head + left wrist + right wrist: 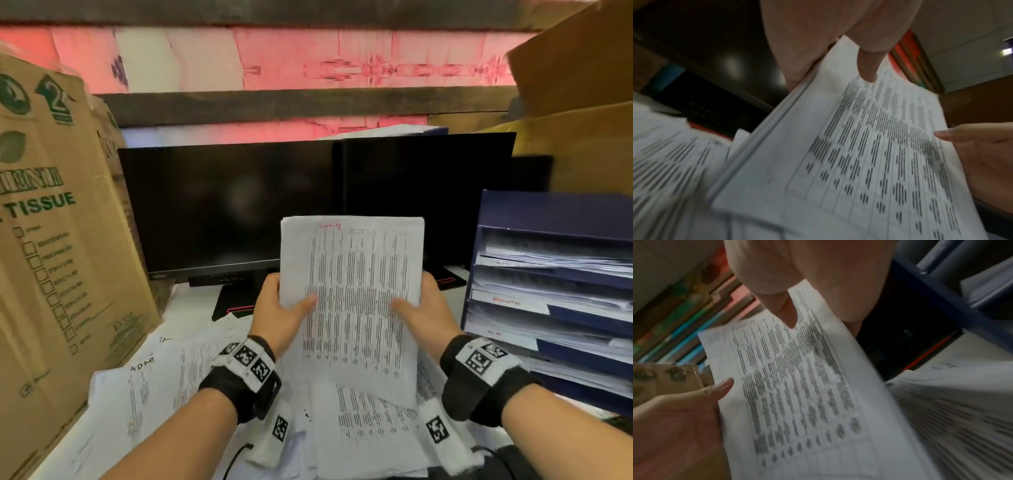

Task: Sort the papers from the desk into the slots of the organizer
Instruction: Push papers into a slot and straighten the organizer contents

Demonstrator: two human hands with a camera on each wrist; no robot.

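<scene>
I hold a thin stack of printed table sheets [356, 301] upright in front of the monitors, a red handwritten word at its top. My left hand [281, 308] grips its left edge, thumb on the front. My right hand [423, 308] grips the right edge the same way. The left wrist view shows the stack [859, 154] edge-on with my thumb on it. In the right wrist view the stack [797, 386] is blurred. The dark blue organizer [555, 212] stands at the right, its slots holding papers with red labels. More loose papers [164, 383] lie scattered on the desk below.
A tall cardboard tissue box [51, 240] stands at the left. Two dark monitors [219, 209] fill the back of the desk. More cardboard boxes [579, 102] sit above and behind the organizer. A black cable [239, 452] lies among the papers near me.
</scene>
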